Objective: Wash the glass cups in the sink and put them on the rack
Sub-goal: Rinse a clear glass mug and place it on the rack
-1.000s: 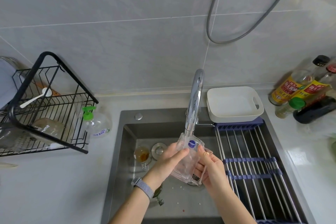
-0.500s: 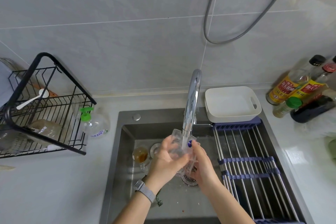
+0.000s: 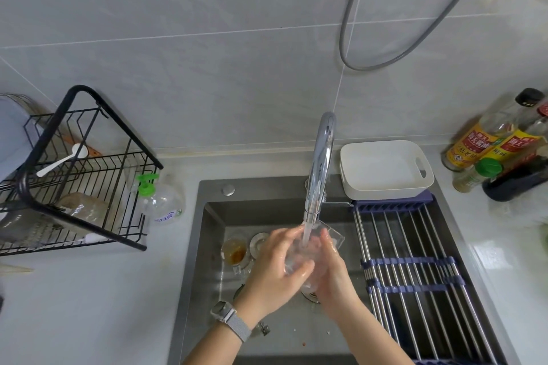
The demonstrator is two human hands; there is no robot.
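I am holding a glass cup under the running tap, both hands wrapped around it.

My left hand is curling round the near side of the cup, thumb across its wall, while my right hand is cupping it from the other side, fingers bent against the glass. Water is falling straight into the tilted cup above the sink. Just left of my hands, another glass cup with brown residue is sitting on the sink floor beside the drain. A roll-up rack is lying across the sink's right half, a white tray at its far end. A black wire rack is standing on the counter to the left, a soap bottle beside it.
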